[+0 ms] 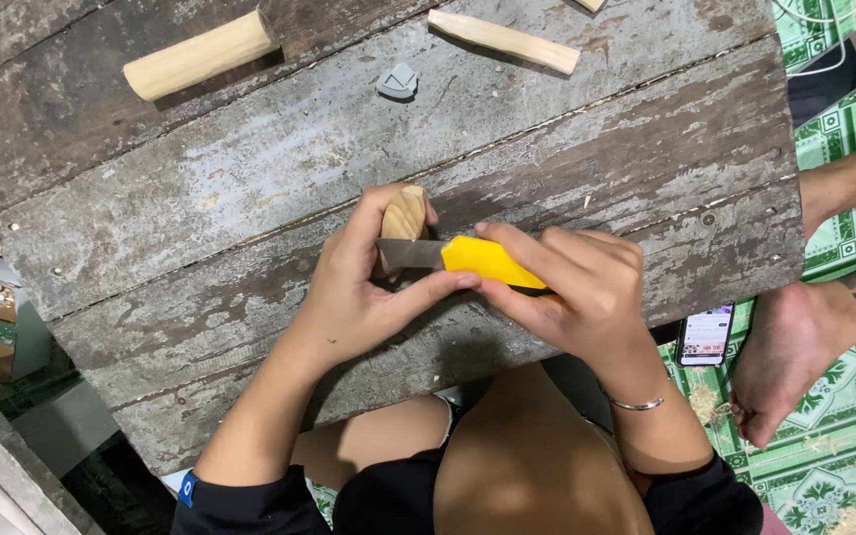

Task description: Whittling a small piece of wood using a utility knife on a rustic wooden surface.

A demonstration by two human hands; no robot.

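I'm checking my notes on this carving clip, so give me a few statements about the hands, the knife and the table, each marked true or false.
1. The left hand grips a small piece of pale wood. True.
2. The right hand holds a knife with a red handle. False: the knife has a yellow handle.
3. The knife's blade lies against the held wood. True.
4. The table is smooth white plastic. False: it is weathered grey planks.
5. Two longer wooden sticks lie on the far side of the table. True.
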